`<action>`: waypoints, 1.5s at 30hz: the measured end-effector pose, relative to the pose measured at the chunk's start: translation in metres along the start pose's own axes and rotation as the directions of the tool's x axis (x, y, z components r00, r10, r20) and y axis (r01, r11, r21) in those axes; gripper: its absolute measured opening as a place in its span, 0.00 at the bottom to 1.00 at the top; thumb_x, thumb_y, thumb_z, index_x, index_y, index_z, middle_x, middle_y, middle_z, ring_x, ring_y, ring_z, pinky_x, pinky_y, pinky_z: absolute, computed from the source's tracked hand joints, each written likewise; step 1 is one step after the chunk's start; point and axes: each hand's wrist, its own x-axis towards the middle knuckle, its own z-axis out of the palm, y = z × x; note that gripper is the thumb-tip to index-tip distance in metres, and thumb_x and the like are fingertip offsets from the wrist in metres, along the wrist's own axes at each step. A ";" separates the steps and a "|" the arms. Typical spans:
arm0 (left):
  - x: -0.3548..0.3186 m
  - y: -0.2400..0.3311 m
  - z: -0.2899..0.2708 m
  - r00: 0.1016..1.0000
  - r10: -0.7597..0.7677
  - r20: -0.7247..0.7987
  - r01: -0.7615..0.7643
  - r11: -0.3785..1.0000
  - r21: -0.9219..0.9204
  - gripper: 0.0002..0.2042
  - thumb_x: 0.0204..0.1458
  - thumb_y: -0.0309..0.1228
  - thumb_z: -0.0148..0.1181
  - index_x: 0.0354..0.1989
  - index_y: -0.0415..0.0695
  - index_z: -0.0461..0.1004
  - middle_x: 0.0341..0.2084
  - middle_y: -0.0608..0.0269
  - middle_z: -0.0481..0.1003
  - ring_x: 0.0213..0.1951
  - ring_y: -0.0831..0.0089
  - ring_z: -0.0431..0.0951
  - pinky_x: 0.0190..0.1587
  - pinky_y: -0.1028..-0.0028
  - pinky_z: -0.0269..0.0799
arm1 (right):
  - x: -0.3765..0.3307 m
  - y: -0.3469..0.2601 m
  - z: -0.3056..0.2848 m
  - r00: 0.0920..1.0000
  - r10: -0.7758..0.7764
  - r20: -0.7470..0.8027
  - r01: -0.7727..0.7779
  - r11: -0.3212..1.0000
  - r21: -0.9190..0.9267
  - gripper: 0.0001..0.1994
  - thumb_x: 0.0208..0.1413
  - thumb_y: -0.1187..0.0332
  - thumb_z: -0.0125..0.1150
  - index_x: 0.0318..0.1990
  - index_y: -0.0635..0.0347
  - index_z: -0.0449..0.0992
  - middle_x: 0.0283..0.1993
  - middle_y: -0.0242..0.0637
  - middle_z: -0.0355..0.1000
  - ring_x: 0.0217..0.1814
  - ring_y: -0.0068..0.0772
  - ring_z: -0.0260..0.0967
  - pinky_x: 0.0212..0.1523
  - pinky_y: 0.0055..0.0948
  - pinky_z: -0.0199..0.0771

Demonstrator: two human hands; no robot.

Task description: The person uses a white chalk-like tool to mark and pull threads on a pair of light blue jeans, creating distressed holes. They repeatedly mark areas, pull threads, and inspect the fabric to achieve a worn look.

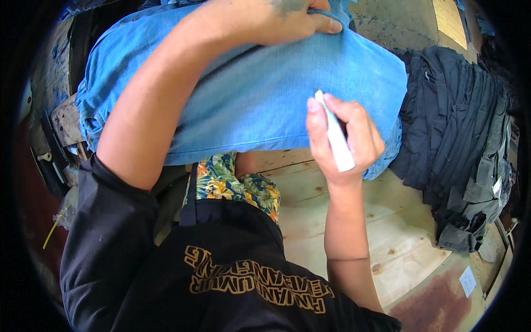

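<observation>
A light blue denim garment [265, 105] is spread before me, its lower edge toward my body. At the top of the view my left hand [298, 22] grips the cloth, with the thumb lying on it and the other fingers partly cut off or hidden. My right hand [354, 133], over the right part of the denim, is closed around a white pen-like tool [338, 145]. Its narrow tip points up and away, close to the fabric; whether it touches the cloth I cannot tell.
A heap of dark garments [442, 122] lies to the right of the denim. Below it is a pale wooden surface [404, 238], with a small white paper [467, 281] near its right edge. Worn wooden boards [63, 119] and dark straps stand at the left.
</observation>
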 end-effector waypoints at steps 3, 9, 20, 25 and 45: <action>0.006 -0.006 0.010 0.991 0.101 -0.084 -0.096 0.993 0.063 0.14 0.57 0.41 0.68 0.35 0.41 0.86 0.28 0.43 0.82 0.33 0.46 0.84 0.40 0.55 0.79 | 0.002 0.000 -0.006 0.998 -0.015 0.053 0.014 1.000 0.018 0.11 0.46 0.80 0.72 0.38 0.64 0.80 0.26 0.40 0.74 0.21 0.39 0.71 0.24 0.32 0.73; 0.017 -0.011 0.020 0.981 0.128 -0.148 -0.112 0.988 0.111 0.14 0.57 0.41 0.68 0.31 0.41 0.85 0.24 0.45 0.80 0.30 0.44 0.83 0.36 0.56 0.79 | 0.032 0.013 0.015 1.000 0.011 -0.006 -0.012 0.994 -0.109 0.07 0.47 0.79 0.72 0.33 0.65 0.79 0.21 0.36 0.71 0.18 0.25 0.64 0.21 0.25 0.65; 0.009 -0.007 0.016 0.968 0.115 -0.222 -0.120 0.993 -0.008 0.11 0.55 0.36 0.72 0.32 0.39 0.86 0.21 0.43 0.78 0.24 0.47 0.80 0.32 0.60 0.76 | 0.015 0.000 0.021 0.998 0.042 -0.045 -0.040 0.998 0.041 0.08 0.42 0.85 0.67 0.30 0.64 0.76 0.21 0.37 0.67 0.18 0.36 0.65 0.21 0.32 0.68; 0.002 -0.003 0.024 0.910 0.237 -0.339 -0.207 0.971 0.124 0.11 0.55 0.35 0.72 0.32 0.37 0.86 0.21 0.42 0.78 0.23 0.48 0.79 0.31 0.60 0.74 | -0.012 -0.011 0.014 0.999 0.022 -0.030 -0.022 1.000 0.012 0.08 0.43 0.85 0.67 0.32 0.68 0.78 0.21 0.37 0.67 0.18 0.35 0.65 0.19 0.31 0.67; 0.010 0.002 0.006 0.992 0.054 -0.113 -0.065 0.994 -0.089 0.11 0.55 0.32 0.71 0.29 0.34 0.84 0.20 0.39 0.77 0.20 0.50 0.78 0.29 0.60 0.72 | 0.009 0.001 0.028 0.994 0.077 -0.072 -0.076 0.997 0.009 0.09 0.42 0.84 0.68 0.28 0.64 0.75 0.20 0.37 0.67 0.18 0.34 0.64 0.20 0.28 0.67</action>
